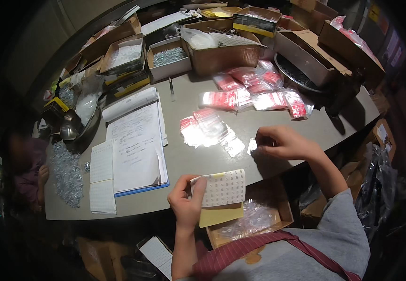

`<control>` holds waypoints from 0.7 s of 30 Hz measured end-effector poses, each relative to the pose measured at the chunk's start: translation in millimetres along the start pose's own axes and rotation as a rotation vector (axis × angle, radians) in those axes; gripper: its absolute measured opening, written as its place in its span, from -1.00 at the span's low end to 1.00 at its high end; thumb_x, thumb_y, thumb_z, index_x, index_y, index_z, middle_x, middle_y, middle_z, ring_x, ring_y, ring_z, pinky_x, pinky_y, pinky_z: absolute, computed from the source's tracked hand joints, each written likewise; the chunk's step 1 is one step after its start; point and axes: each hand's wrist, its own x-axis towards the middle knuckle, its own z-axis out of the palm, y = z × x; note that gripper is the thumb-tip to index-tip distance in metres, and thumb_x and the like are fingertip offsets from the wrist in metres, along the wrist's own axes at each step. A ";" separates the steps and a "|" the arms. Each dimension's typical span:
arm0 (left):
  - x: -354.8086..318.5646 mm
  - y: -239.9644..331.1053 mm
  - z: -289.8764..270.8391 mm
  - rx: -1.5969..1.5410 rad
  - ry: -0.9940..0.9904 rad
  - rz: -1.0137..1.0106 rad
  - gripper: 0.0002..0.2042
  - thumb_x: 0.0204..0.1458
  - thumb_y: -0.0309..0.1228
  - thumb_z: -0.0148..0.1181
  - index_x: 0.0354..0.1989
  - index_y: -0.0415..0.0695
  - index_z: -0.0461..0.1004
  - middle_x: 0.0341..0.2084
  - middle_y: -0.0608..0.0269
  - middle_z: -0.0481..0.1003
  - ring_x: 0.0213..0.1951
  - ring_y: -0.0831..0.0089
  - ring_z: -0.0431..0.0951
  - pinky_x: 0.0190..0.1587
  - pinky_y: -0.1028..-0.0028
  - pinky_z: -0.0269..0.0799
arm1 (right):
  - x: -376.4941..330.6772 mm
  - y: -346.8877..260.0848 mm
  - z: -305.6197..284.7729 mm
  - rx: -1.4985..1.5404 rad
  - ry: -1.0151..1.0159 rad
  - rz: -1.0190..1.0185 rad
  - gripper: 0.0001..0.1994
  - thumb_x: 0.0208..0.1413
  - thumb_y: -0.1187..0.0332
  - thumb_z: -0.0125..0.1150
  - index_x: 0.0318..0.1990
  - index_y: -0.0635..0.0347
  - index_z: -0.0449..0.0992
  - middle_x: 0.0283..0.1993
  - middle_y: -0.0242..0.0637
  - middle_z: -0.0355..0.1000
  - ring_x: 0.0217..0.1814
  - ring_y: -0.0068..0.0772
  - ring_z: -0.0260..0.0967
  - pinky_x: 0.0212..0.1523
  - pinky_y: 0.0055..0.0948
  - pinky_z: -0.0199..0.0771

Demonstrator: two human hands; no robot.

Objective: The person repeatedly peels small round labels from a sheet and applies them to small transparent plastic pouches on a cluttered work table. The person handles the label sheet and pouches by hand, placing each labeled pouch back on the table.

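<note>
place: small-parts packing workshop, hardware sorting bench
desk (pixel 278 136): grey worktop, crowded along its far edge
stock: open cardboard boxes (pixel 168 58) of loose metal screws at the far edge, round pan (pixel 296 75) of dark fasteners at the far right corner
loose parts: heap of silver screws (pixel 67 171) on the left edge
packaging: small red-topped zip bags (pixel 254 91) piled mid-desk
paperwork: clipboard with handwritten sheets (pixel 137 145), label sheets (pixel 102 175) near the left edge

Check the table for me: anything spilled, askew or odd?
A heap of loose metal screws lies bare on the table's left end, outside any box. Small clear bags are scattered mid-table. The left hand holds a sticker sheet; the right hand pinches a bag.
</note>
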 end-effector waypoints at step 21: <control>-6.3 0.8 -5.0 -0.028 -0.001 0.014 -0.91 0.12 -0.55 0.27 -0.29 -0.33 0.54 -0.49 0.42 0.52 -0.43 0.74 0.41 -0.36 0.67 0.28 | 4.5 -7.4 46.5 0.943 -0.052 0.053 -0.86 0.16 0.38 0.28 -0.31 0.29 0.52 -0.39 -0.39 0.48 -0.38 -0.65 0.37 -0.32 -0.59 0.37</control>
